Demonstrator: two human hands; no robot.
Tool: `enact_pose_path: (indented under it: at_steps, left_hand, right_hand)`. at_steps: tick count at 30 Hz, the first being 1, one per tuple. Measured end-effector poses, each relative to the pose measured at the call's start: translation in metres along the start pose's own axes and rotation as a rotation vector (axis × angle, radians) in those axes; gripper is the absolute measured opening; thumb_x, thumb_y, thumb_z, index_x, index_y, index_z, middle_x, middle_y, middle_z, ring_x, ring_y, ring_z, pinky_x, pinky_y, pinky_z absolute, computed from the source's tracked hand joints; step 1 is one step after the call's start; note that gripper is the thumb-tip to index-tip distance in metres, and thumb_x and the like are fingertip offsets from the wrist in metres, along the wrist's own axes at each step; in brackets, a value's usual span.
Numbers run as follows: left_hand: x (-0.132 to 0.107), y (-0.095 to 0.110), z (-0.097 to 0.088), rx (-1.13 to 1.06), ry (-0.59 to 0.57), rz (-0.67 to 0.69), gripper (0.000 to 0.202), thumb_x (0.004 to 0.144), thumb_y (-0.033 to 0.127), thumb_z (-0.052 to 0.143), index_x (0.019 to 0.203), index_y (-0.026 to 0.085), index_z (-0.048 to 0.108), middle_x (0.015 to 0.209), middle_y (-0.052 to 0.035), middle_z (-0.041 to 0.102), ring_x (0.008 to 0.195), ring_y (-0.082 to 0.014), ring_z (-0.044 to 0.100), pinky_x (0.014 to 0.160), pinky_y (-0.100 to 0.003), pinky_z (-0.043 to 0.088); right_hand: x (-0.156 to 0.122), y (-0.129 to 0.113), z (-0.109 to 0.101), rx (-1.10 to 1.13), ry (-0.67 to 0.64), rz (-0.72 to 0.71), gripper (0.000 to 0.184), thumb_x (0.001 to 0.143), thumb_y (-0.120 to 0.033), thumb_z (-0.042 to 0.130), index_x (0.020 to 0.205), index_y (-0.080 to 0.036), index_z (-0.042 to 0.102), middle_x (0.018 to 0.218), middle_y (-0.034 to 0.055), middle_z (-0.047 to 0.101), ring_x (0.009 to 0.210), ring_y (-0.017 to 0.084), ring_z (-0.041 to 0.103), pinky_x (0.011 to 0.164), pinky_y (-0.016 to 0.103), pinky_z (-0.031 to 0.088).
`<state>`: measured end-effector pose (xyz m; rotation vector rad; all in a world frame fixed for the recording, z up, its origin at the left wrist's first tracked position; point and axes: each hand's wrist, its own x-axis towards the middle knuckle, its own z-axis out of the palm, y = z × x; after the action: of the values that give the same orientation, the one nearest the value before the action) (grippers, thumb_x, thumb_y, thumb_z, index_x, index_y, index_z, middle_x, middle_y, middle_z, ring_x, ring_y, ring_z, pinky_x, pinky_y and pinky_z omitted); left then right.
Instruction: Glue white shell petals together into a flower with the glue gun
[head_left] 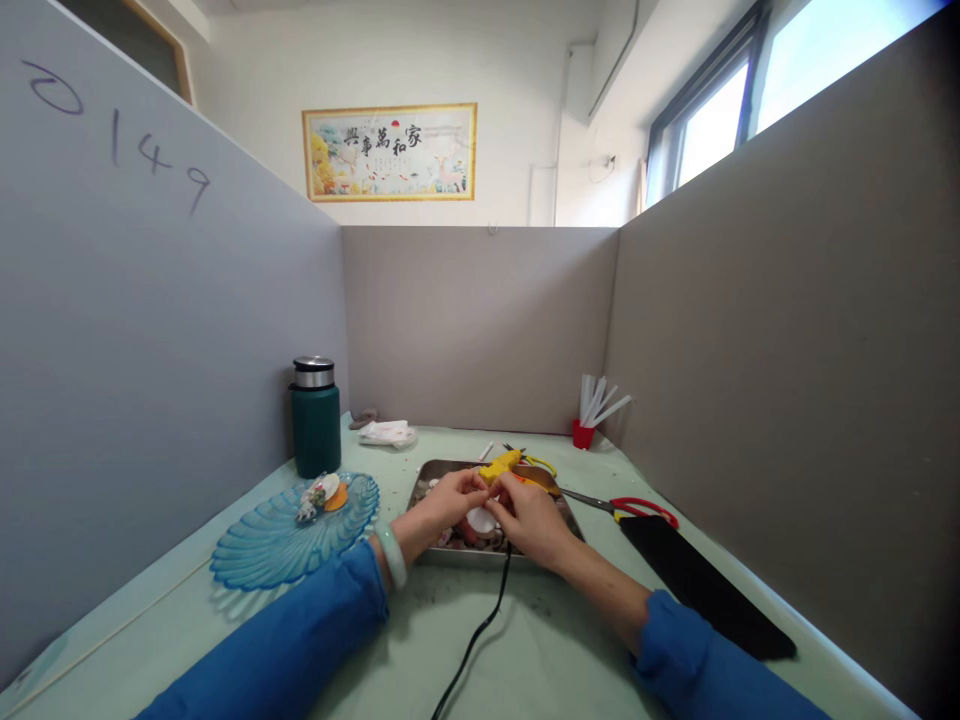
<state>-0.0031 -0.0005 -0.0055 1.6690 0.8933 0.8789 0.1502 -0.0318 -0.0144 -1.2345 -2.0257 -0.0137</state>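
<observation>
here, left hand (448,500) and right hand (531,517) meet over tray (461,560), fingers pinched, object unclear.

1 head view, forward and down

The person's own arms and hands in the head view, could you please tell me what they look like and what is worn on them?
Both the left hand and the right hand are ungloved. The left sleeve and right sleeve are plain blue, the right ending farther from the hand. A smooth, pale green bangle circles the left wrist.
</observation>
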Motion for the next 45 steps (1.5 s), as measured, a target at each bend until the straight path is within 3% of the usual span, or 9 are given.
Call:
enact_pose_path:
  at_steps: [15, 35, 45]
  left_hand:
    - [0.002, -0.005, -0.001, 0.04, -0.023, 0.013, 0.035, 0.068, 0.046, 0.06, 0.078, 0.014, 0.049, 0.059, 0.0019, 0.052, 0.039, -0.0083, 0.049, 0.035, -0.021, 0.043]
    - [0.005, -0.009, -0.002, 0.051, -0.022, 0.035, 0.041, 0.065, 0.05, 0.06, 0.08, 0.013, 0.05, 0.062, 0.0009, 0.053, 0.041, -0.0086, 0.05, 0.035, -0.021, 0.043]
    - [-0.001, 0.0, 0.0, -0.033, 0.004, -0.011, 0.032, 0.066, 0.041, 0.063, 0.078, 0.013, 0.051, 0.065, -0.0006, 0.055, 0.051, -0.0102, 0.053, 0.039, -0.019, 0.044]
  right_hand:
    - [0.0, 0.002, 0.002, -0.017, -0.015, 0.009, 0.015, 0.081, -0.032, 0.047, 0.083, -0.019, 0.055, 0.069, 0.0012, 0.06, 0.064, 0.013, 0.053, 0.057, 0.021, 0.031]
    - [-0.001, 0.003, 0.003, -0.021, -0.022, 0.011, 0.014, 0.08, -0.031, 0.048, 0.083, -0.019, 0.055, 0.067, 0.0009, 0.06, 0.064, 0.013, 0.053, 0.057, 0.021, 0.031]
    - [0.0, -0.001, -0.001, -0.009, 0.009, -0.003, 0.015, 0.083, -0.032, 0.045, 0.082, -0.02, 0.053, 0.071, 0.0006, 0.061, 0.066, 0.013, 0.054, 0.058, 0.021, 0.032]
